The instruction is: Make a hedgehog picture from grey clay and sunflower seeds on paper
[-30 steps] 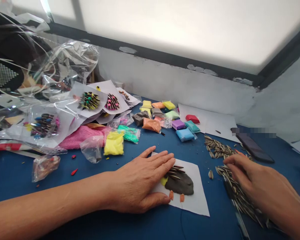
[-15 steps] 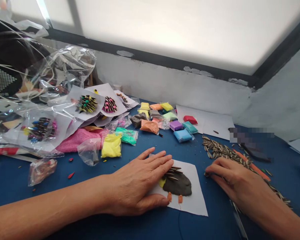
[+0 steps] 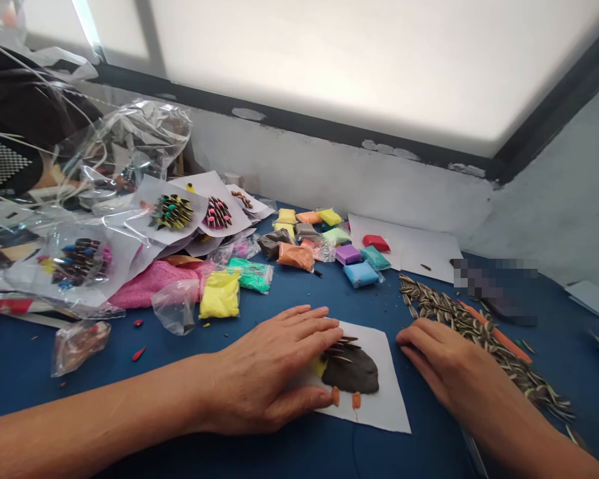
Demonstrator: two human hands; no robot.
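My left hand point(image 3: 274, 372) lies flat with fingers stretched out over the left part of a white paper sheet point(image 3: 393, 399). On that sheet is a flattened dark grey clay shape point(image 3: 353, 372), with a bit of yellow clay point(image 3: 320, 366) beside my fingers and two small orange clay pieces point(image 3: 356, 400) below. Several striped sunflower seeds point(image 3: 347, 344) stick out of its upper left part, partly covered by my fingers. Just right of the sheet, my right hand point(image 3: 444, 362) is closed in a pinch; whatever sits between its fingertips is hidden. A sunflower seed pile point(image 3: 436, 303) spreads behind it.
An orange strip point(image 3: 509, 342) crosses the seeds. Behind are packets of coloured clay, including yellow point(image 3: 219, 294) and blue point(image 3: 360, 274). Finished seed-and-clay pictures on paper point(image 3: 172, 213) and clear plastic crowd the left. A dark, partly pixelated object point(image 3: 509, 309) lies at right.
My right hand has shifted slightly left, closer to the sheet, uncovering more of the seed pile. My left hand stays on the paper. The whole view has shifted a little.
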